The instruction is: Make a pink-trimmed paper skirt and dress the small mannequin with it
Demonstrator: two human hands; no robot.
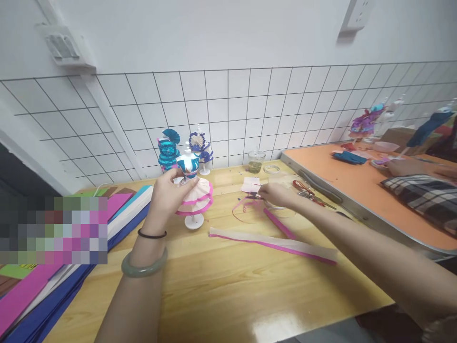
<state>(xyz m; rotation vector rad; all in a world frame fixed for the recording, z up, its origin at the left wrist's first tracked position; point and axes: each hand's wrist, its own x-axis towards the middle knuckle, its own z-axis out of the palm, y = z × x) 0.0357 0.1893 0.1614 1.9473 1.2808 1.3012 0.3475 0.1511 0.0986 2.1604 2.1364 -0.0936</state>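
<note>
My left hand point(173, 193) is wrapped round the waist of a small dress form point(194, 196). It stands upright on a round white base and wears a blue top and a tiered cream paper skirt edged in pink. Over the table's far side, my right hand point(275, 194) is closed, its fingertips at a small dark item point(253, 195) that I cannot make out. Thin pink strips point(238, 209) curl beside it. Nearer me lie a long cream paper strip with a pink edge point(273, 243) and a shorter pink strip point(279, 223).
Two more dressed forms, one teal point(167, 151) and one purple and cream point(204, 150), stand behind. Coloured paper sheets point(124, 224) lie at left. A glass jar point(255, 162), a tape roll point(272, 169) and red-handled scissors point(302, 187) are at the back. Another person's plaid sleeve point(421, 193) rests on the orange table point(321, 162).
</note>
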